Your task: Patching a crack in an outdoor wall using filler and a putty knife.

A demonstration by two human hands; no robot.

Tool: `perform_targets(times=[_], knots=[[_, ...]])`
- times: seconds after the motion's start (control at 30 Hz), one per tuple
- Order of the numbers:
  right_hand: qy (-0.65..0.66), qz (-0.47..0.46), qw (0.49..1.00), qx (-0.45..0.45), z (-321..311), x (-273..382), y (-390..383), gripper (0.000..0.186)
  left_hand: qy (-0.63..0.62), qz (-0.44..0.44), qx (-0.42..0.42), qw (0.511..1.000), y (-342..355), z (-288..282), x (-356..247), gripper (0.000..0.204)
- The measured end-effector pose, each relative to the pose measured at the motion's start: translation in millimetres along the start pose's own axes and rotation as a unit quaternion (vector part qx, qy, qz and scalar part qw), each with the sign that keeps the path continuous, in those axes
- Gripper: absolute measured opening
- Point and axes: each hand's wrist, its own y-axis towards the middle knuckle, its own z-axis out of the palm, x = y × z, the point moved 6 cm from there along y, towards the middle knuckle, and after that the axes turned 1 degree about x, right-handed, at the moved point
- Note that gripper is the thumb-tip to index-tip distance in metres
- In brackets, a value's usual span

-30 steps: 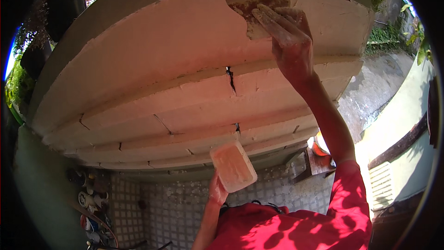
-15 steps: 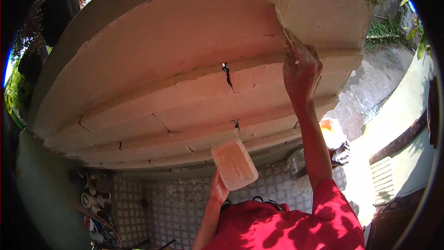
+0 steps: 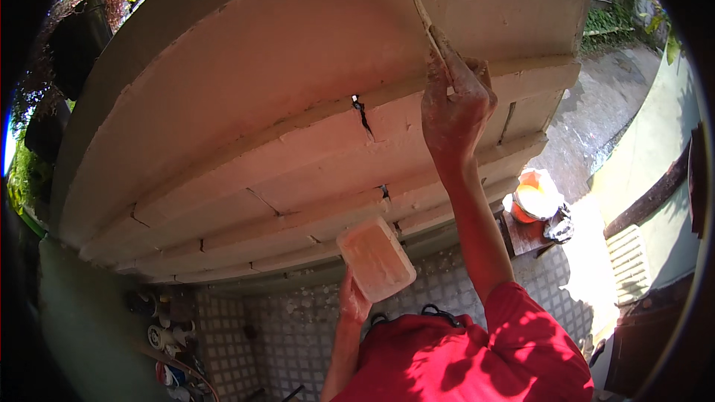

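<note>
A person in a red shirt point(image 3: 454, 361) holds a shallow rectangular tray point(image 3: 376, 259) in the left hand point(image 3: 354, 299). The thumb side of that hand grips the tray's near left edge; the remaining fingers are hidden behind and beneath it, so their exact spread cannot be told. Pale smears coat the tray's inside.

Above the tray and to its right, the right hand point(image 3: 458, 108) is closed around a thin, flat scraper point(image 3: 422, 15). The scraper shows almost edge-on, so its broad face cannot be seen, and its lower part disappears among the fingers. Its tip lies over the stepped, plastered surface point(image 3: 261, 104) that spreads above the tray; whether it touches there is hard to make out. A dark, jagged crack point(image 3: 363, 115) runs through one ledge above the tray.

To the tray's right, an orange bucket point(image 3: 525, 208), bleached by glare, stands on a wooden stand point(image 3: 526, 234) partly covered by the right forearm. A crumpled bag point(image 3: 558, 225) sits just beside the bucket. Well to the tray's lower left, jumbled containers point(image 3: 167, 339) sink into shadow, too dim to name singly. Far up and left of the tray, a black pot point(image 3: 80, 45) merges into the dark lens rim.
</note>
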Motion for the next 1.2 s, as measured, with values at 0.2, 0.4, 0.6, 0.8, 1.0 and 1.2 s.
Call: perform_targets(times=[0.2,0.4,0.6,0.8,1.0,1.2], knots=[[-0.048,-0.043,0.997,0.033,51.6,1.8,-32.0,0.035,0.013,-0.011,-0.002,1.0,5.8,-3.1,4.0,0.052],[0.033,-0.07,0.996,0.043,29.5,14.1,-33.5,0.043,0.017,-0.01,-0.007,1.0,-0.1,-3.7,-8.6,0.053],[-0.053,-0.043,0.998,-0.005,22.4,-9.0,-17.6,0.044,0.028,-0.021,-0.017,0.999,3.7,-5.0,-7.8,0.052],[0.052,-0.035,0.998,0.025,65.7,35.0,-42.1,0.046,0.02,-0.037,0.007,0.999,8.0,-0.1,-1.0,0.051],[-0.046,0.064,0.997,-0.001,7.7,-1.7,9.4,0.031,0.029,-0.018,-0.008,0.999,2.9,-6.6,-10.0,0.051],[-0.026,-0.014,1.0,-0.008,58.4,23.6,-6.7,0.032,0.036,-0.03,0.011,0.999,5.4,-3.0,-2.0,0.052]])
